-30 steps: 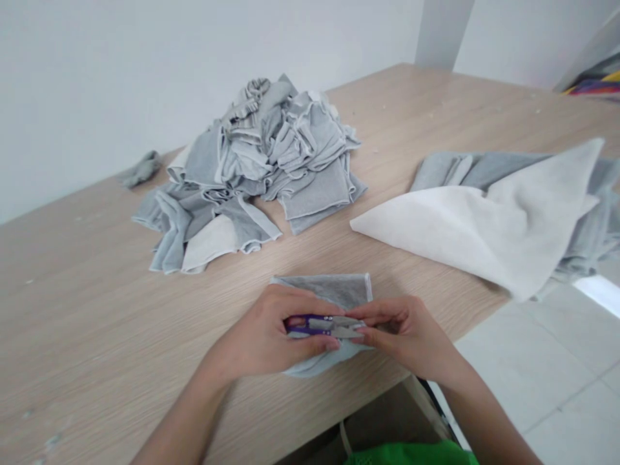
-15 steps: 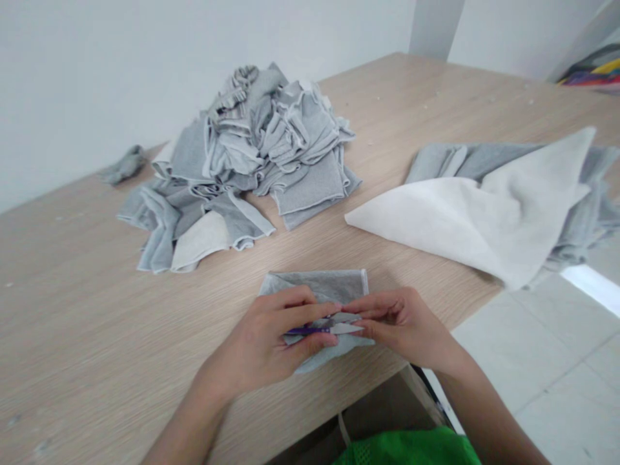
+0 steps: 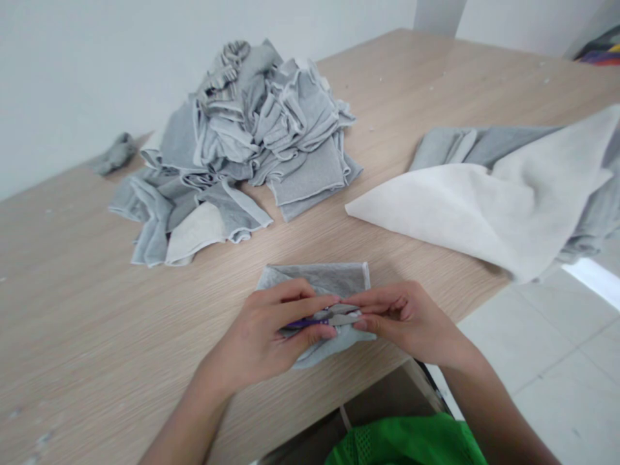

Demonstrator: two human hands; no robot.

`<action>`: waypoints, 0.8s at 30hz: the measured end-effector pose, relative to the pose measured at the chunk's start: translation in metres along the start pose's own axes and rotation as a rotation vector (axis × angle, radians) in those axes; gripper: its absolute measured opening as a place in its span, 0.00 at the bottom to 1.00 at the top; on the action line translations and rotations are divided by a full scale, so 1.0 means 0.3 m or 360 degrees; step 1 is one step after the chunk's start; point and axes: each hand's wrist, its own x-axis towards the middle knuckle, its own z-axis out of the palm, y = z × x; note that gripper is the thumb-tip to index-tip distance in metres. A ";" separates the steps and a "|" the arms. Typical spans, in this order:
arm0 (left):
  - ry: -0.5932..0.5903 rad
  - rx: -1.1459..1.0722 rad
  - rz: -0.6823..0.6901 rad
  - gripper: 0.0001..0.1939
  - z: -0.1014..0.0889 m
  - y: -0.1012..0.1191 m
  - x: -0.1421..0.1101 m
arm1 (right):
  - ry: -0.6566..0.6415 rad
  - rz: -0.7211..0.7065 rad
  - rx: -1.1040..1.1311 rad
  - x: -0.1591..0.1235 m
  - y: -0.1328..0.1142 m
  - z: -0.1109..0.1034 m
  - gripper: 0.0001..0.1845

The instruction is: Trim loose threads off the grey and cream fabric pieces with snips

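Note:
Near the table's front edge lies a grey fabric piece [image 3: 334, 276] with a pale edge along its right side. My left hand [image 3: 276, 329] is closed around small purple-handled thread snips [image 3: 310, 321], and its fingers press on the cloth as well. The metal blades point right, towards my other hand. My right hand [image 3: 402, 316] pinches a fold of the same cloth between thumb and fingers, close to the blade tips. The fingers partly cover the snips and the pinched fold.
A heap of grey fabric pieces [image 3: 290, 129] rises at the back left, with a small grey scrap [image 3: 116, 154] beside it. To the right, a white cloth [image 3: 465, 200] lies over more grey fabric [image 3: 504, 145], overhanging the table [image 3: 145, 336] edge. Tiled floor [image 3: 547, 355] shows at right.
The view has shifted slightly, so the heap sits a little higher. The snips' blades look turned a little and sit closer to the pinched fold; both hands keep their grip.

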 end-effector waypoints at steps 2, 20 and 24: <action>0.0022 0.0011 0.0044 0.16 0.001 -0.003 -0.001 | 0.0009 -0.0019 -0.0020 -0.001 0.000 -0.001 0.16; 0.0137 0.0218 0.0198 0.16 0.018 -0.007 -0.011 | 0.0036 -0.0032 -0.0149 -0.006 -0.008 -0.017 0.14; 0.0139 0.0273 0.0211 0.17 0.020 -0.012 -0.019 | 0.0009 -0.0035 -0.0126 -0.007 -0.012 -0.019 0.15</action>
